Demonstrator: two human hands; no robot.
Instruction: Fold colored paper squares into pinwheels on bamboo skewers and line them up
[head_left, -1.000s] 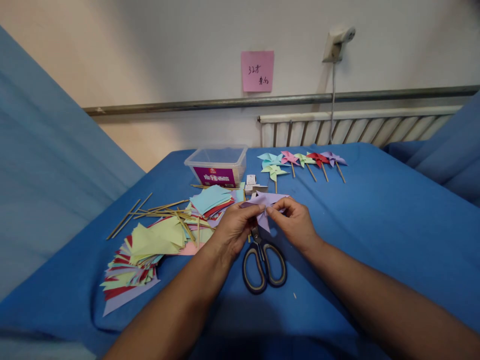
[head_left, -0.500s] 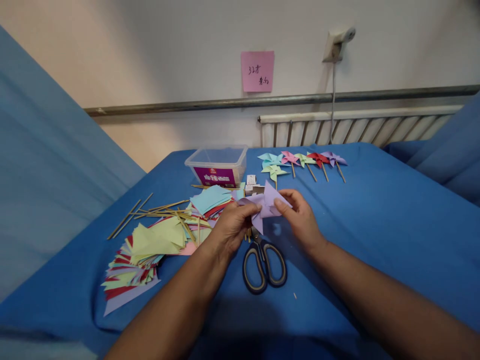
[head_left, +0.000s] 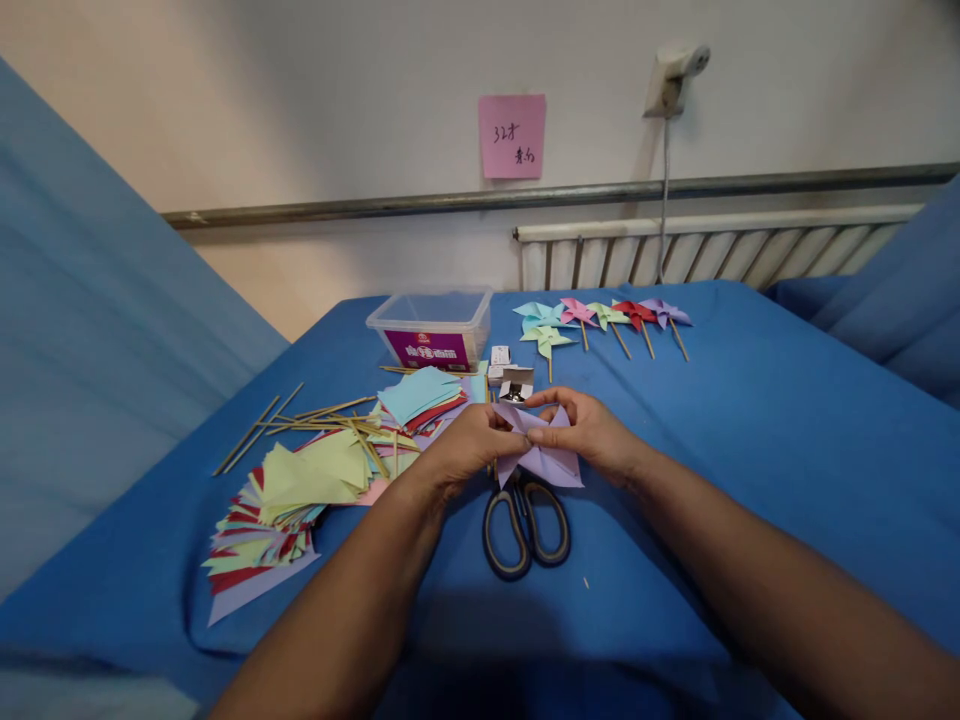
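Observation:
My left hand point(head_left: 466, 447) and my right hand point(head_left: 592, 432) both pinch a folded purple paper piece point(head_left: 541, 457) held just above the blue-covered table point(head_left: 750, 420). Its flaps are bent toward the middle, where my fingertips meet. Directly under my hands lie scissors point(head_left: 525, 525) with dark handles, their blades hidden by the paper.
Stacks of coloured paper squares point(head_left: 292, 500) and thin wooden sticks point(head_left: 330, 415) lie at the left. A clear plastic box point(head_left: 431, 328) and a small open white box point(head_left: 516, 383) sit behind. Several finished pinwheels point(head_left: 600, 322) lie in a row at the back.
The purple paper has turned and come lower, from standing up between my fingers to hanging below them. My right hand has moved closer to my left over the paper's middle.

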